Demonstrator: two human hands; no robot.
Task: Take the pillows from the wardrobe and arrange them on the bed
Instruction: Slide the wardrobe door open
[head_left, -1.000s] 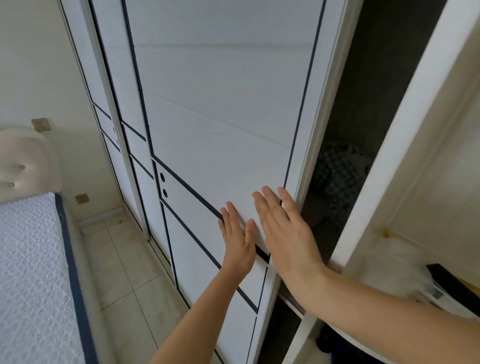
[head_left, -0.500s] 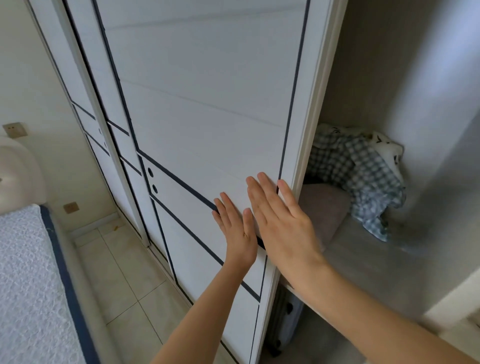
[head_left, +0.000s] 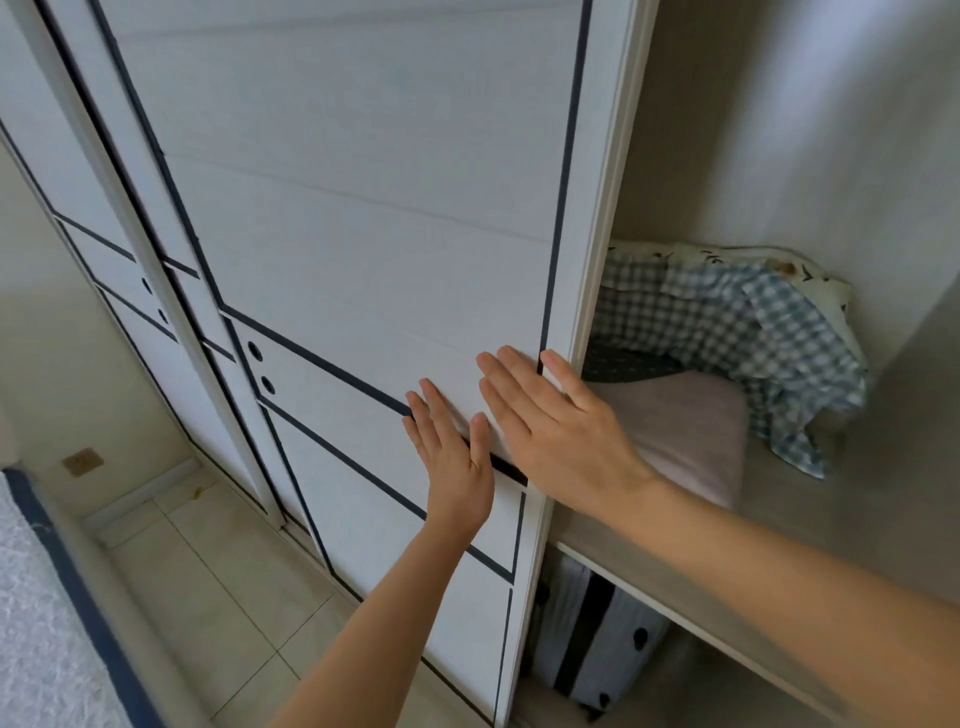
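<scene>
The white sliding wardrobe door (head_left: 363, 208) with dark trim lines is pushed partly aside. Both palms lie flat on it near its right edge: my left hand (head_left: 452, 457) lower, my right hand (head_left: 550, 431) beside it, fingers spread. In the gap, on a grey shelf (head_left: 779, 561), lies a pale pink pillow (head_left: 685, 431). Behind it stands a blue-and-white checked pillow (head_left: 737, 332) with loose cloth hanging down, and a white patterned one (head_left: 821, 283) leans against the back wall. The bed (head_left: 36, 623) shows at the lower left corner, with a white textured cover and dark blue edging.
Below the shelf stands a grey and black striped item (head_left: 587, 644), partly hidden. A second door panel (head_left: 150, 291) overlaps to the left. The tiled floor (head_left: 208, 587) runs between bed and wardrobe. A wall socket (head_left: 83, 461) sits low on the left wall.
The door has slid left under both hands, widening the gap. The pillows on the shelf, dim and half hidden a second ago, are now in plain sight.
</scene>
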